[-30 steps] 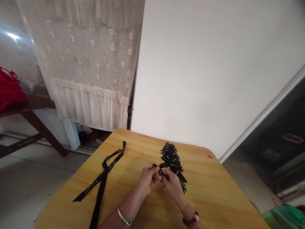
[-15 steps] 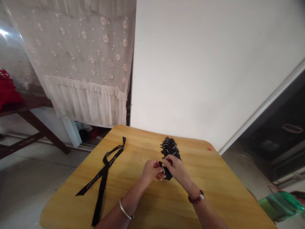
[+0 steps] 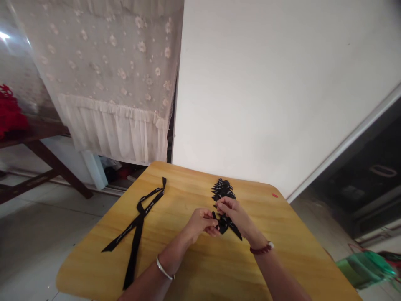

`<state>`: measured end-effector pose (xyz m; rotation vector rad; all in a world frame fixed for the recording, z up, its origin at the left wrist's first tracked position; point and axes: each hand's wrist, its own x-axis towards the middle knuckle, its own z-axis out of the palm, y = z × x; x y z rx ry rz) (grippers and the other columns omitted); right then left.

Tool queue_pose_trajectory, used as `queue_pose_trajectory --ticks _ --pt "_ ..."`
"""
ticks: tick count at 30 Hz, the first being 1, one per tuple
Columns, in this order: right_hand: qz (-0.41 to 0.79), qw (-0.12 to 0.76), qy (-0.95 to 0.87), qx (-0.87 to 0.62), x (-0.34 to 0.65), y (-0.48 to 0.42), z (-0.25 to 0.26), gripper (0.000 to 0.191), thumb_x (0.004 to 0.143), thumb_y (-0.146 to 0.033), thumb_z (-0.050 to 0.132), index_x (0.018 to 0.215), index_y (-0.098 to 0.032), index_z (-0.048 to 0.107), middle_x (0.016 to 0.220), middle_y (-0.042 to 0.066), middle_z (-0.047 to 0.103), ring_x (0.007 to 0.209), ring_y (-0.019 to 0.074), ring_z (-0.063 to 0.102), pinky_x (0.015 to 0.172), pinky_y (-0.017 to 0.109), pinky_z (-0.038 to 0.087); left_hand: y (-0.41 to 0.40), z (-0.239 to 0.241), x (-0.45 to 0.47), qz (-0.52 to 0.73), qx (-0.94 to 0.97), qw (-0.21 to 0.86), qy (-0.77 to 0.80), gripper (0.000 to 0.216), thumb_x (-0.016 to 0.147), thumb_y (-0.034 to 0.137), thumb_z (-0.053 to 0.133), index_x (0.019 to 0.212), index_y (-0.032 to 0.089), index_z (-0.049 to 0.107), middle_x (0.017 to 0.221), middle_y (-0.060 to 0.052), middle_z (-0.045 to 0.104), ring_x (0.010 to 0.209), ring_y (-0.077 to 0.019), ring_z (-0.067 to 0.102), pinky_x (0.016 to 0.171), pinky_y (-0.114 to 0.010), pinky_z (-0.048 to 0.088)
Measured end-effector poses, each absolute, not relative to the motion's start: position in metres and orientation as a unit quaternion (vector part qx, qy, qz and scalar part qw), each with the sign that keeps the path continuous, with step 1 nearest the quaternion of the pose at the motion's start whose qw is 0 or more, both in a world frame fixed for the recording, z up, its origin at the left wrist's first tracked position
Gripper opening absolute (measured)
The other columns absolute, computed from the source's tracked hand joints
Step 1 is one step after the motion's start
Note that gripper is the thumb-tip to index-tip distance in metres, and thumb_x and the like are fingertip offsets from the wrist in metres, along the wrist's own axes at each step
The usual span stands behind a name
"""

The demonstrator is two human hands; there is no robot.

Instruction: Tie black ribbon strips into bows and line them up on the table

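A black ribbon piece [image 3: 224, 228], gathered into folds and printed with small white lettering, is between my hands. My left hand [image 3: 202, 223] is closed in a pinch on its left side. Just above and to the right, my right hand [image 3: 232, 213] has its fingertips pinched together at the ribbon; they hide the exact spot they grip. One pointed tail of the ribbon sticks out below my right hand. Beyond the hands lies a row of folded black ribbon bows [image 3: 223, 188], partly covered by my right hand.
A long loose black ribbon [image 3: 142, 215] with white print lies crossed over itself on the left of the wooden table [image 3: 181, 184]. Near the right back corner is a small red piece [image 3: 275, 195]. A white wall [image 3: 250, 83] rises behind the table, with a lace curtain [image 3: 125, 75] to its left.
My right hand has moved slightly up, away from my left. A pointed ribbon tail now shows below it, and more of the folded piece is visible between the hands.
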<state>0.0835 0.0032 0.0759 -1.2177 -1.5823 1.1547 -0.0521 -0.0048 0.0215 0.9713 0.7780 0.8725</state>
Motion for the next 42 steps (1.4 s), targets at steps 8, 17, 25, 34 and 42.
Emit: queue_pose_trajectory --ticks 8,17,25,34,42 --pt "0.5 0.285 -0.707 -0.411 0.087 0.002 0.081 0.015 0.07 -0.028 0.054 0.077 -0.016 0.06 0.062 -0.002 0.055 0.053 0.0091 0.048 0.05 0.021 0.038 -0.005 0.027 -0.063 0.335 0.459 0.77 0.291 0.022 0.055 0.027 0.065 0.066 0.012 0.053 0.057 -0.003 0.063 0.036 -0.0106 0.054 0.031 -0.016 0.035" --pt "0.404 0.362 -0.684 -0.488 0.076 0.003 0.079 0.02 0.071 -0.034 0.052 0.064 -0.016 0.056 0.057 -0.002 0.053 0.053 0.0109 0.049 0.051 0.021 0.038 -0.005 0.028 -0.063 0.36 0.45 0.753 0.317 0.028 0.054 0.024 0.064 0.077 0.015 0.052 0.059 0.002 0.06 0.03 -0.0074 0.049 0.029 -0.016 0.032" --pt "0.408 0.414 -0.622 -0.525 0.074 -0.009 0.065 0.032 0.071 -0.045 0.051 0.06 -0.016 0.054 0.057 -0.002 0.052 0.056 0.0117 0.046 0.049 0.02 0.033 0.001 0.024 -0.055 0.481 0.442 0.653 0.385 0.032 0.059 0.026 0.059 0.083 0.017 0.04 0.067 0.001 0.062 0.026 -0.0084 0.047 0.027 -0.019 0.034" --pt "0.388 0.449 -0.629 -0.502 0.07 -0.003 0.046 0.008 0.065 -0.023 0.056 0.062 -0.016 0.056 0.057 -0.002 0.053 0.056 0.0121 0.049 0.053 0.022 0.037 -0.001 0.023 -0.052 0.451 0.481 0.614 0.435 0.032 0.061 0.029 0.057 0.085 0.018 0.04 0.064 0.004 0.057 0.021 -0.0055 0.04 0.022 -0.018 0.027" --pt "0.272 0.451 -0.655 -0.542 0.075 -0.004 0.031 0.011 0.069 -0.027 0.052 0.063 -0.017 0.055 0.056 -0.002 0.052 0.054 0.0125 0.047 0.052 0.023 0.037 0.002 0.03 -0.058 0.486 0.494 0.537 0.481 0.035 0.07 0.046 0.045 0.059 0.014 0.05 0.055 0.003 0.055 0.024 -0.0003 0.028 0.026 -0.018 0.015"
